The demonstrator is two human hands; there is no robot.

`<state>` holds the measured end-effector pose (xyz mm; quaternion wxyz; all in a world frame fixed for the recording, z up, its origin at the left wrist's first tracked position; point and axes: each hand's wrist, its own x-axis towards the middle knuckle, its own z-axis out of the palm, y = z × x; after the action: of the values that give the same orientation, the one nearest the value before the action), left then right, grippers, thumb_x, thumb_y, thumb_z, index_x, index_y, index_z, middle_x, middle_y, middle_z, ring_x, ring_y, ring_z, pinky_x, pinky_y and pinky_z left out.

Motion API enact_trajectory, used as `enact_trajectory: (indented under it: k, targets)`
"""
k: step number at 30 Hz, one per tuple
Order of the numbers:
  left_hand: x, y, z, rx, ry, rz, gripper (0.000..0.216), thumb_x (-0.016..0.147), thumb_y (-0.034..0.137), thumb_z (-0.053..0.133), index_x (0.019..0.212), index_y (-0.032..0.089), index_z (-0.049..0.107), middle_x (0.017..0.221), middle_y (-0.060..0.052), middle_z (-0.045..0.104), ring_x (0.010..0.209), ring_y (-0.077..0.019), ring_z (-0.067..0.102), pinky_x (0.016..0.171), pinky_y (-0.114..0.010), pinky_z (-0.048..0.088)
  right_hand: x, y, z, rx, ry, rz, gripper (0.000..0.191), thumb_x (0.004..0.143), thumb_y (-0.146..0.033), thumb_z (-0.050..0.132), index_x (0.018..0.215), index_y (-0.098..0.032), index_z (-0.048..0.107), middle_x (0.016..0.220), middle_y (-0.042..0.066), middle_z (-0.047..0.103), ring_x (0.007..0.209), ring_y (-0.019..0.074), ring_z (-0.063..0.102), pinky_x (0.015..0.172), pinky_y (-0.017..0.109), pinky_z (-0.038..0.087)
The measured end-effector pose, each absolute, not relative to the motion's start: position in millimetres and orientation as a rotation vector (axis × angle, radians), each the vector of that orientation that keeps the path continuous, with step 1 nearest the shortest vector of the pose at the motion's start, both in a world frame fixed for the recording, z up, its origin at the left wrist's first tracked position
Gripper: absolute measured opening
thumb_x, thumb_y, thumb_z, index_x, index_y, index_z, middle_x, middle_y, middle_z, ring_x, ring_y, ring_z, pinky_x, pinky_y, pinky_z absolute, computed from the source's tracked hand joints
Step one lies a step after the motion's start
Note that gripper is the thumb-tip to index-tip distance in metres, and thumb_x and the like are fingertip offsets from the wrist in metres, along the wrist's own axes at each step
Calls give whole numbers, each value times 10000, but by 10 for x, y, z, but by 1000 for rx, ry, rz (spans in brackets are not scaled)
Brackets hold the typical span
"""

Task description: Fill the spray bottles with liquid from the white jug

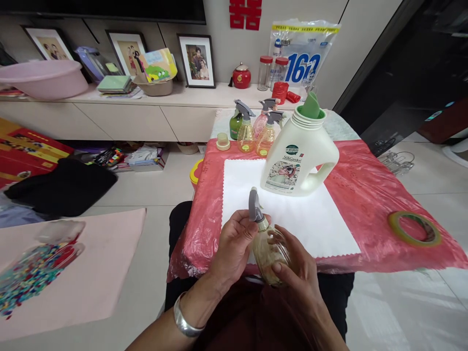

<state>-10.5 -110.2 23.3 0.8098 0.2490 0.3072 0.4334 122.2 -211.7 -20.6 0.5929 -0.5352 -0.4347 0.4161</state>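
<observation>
Both hands are close to the camera, low in the middle, w/ a small spray bottle [269, 251] between them. Left hand [236, 243] is wrapped round the top part, fingers by the gray sprayer head [255, 206], & there's a silver bangle [185, 319] on that wrist. Right hand [298, 270] is cupped tight round the round, see-thru belly of the bottle, which looks yellowish inside. So the hands are together, both clamped on the same bottle, held upright just over the near edge of the table [369, 195]. Table has a red plastic sheet on it, w/ a white cloth [303, 224] on top. On the cloth, just past the hands, stands a big white jug [298, 156] w/ a green funnel [310, 107] stuck in its open neck. Further back are 3 more little spray bottles [254, 129] close together, & a small cap [223, 142] beside them. Near the right edge lies a roll of tape [414, 228], well apart from the hands.
</observation>
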Motion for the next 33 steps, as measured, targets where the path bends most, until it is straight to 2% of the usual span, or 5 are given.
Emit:
enact_trajectory:
  k: [5, 11, 19, 25, 33]
  targets:
    - [-80, -1117, 267, 529, 719, 929, 416, 602, 260, 954, 917, 177, 695, 926, -35, 774, 840, -166, 692, 815, -309, 510, 1209, -2126, -238, -1356, -1179, 742, 645, 896, -394, 752, 1468, -237, 499, 1376, 84, 520, 1260, 232, 536, 1039, 298, 510]
    - [-120, -1067, 253, 541, 700, 899, 373, 545, 232, 970, 816, 154, 727, 839, -24, 753, 776, -141, 663, 774, -280, 498, 1229, -2152, -228, -1379, -1218, 719, 627, 894, -382, 746, 1455, -218, 516, 1358, 90, 529, 1233, 235, 551, 1032, 301, 509]
    - [-167, -1013, 302, 550, 603, 809, 415, 537, 259, 982, 851, 138, 738, 861, -60, 763, 775, -166, 660, 738, -292, 502, 1282, -2084, -120, -1034, -960, 1216, 629, 876, -441, 763, 1442, -269, 549, 1401, 88, 506, 1320, 258, 488, 1091, 343, 466]
    - [-167, -979, 306, 553, 554, 788, 425, 544, 296, 980, 857, 139, 739, 845, -48, 743, 745, -149, 636, 727, -278, 479, 1260, -2026, -136, -892, -812, 1402, 662, 811, -507, 765, 1382, -216, 597, 1301, 110, 568, 1171, 306, 583, 975, 385, 525]
    - [-134, -1027, 278, 547, 567, 773, 477, 542, 341, 983, 936, 175, 771, 905, -51, 765, 800, -160, 637, 781, -291, 475, 1194, -2059, -215, -814, -500, 1546, 735, 731, -542, 825, 1371, -242, 622, 1369, 99, 528, 1221, 345, 542, 931, 365, 532]
